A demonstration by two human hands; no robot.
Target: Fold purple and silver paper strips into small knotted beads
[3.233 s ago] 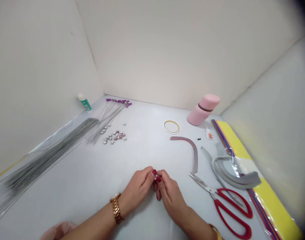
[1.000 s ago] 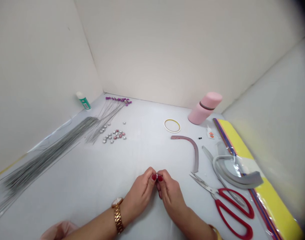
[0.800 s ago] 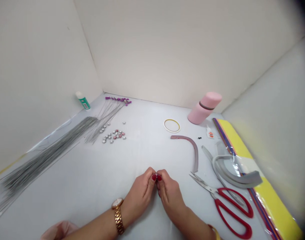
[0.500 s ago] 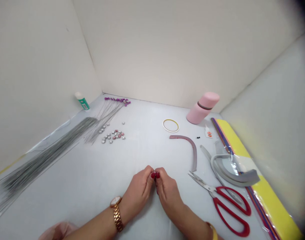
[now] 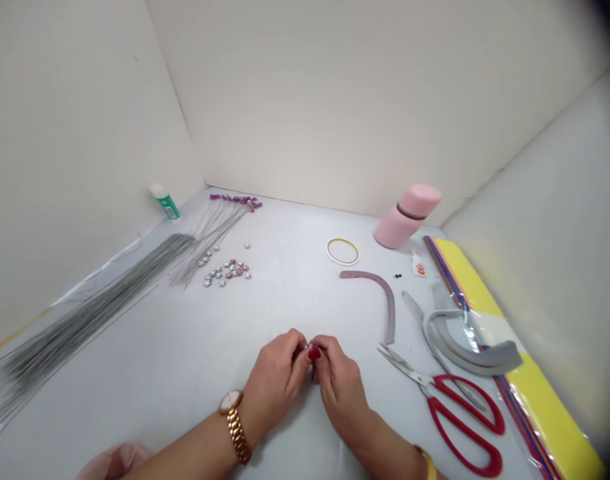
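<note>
My left hand (image 5: 279, 370) and my right hand (image 5: 341, 380) meet at the fingertips low in the middle of the view. Thumbs and forefingers of both are pinched together, and whatever sits between them is too small and covered to name. To their upper left lie several small folded paper stars (image 5: 233, 270), silver and pink. Right of my right hand are a curved mauve paper strip (image 5: 379, 283) and red-handled scissors (image 5: 422, 379), with the blades pointing toward the hands.
Thin grey wires (image 5: 99, 300) lie in a long bundle at left; purple-tipped wires (image 5: 229, 207) are behind. A glue stick (image 5: 165, 203) leans by the left wall. At right are a tape roll (image 5: 328, 253), pink bottle (image 5: 407, 217), small glue tube (image 5: 419, 265), grey paper strips (image 5: 479, 360) and yellow paper sheets (image 5: 545, 400).
My left thumb has slid right over the right thumb tip, and the fingers of both hands have shifted slightly. The things on the table have not moved.
</note>
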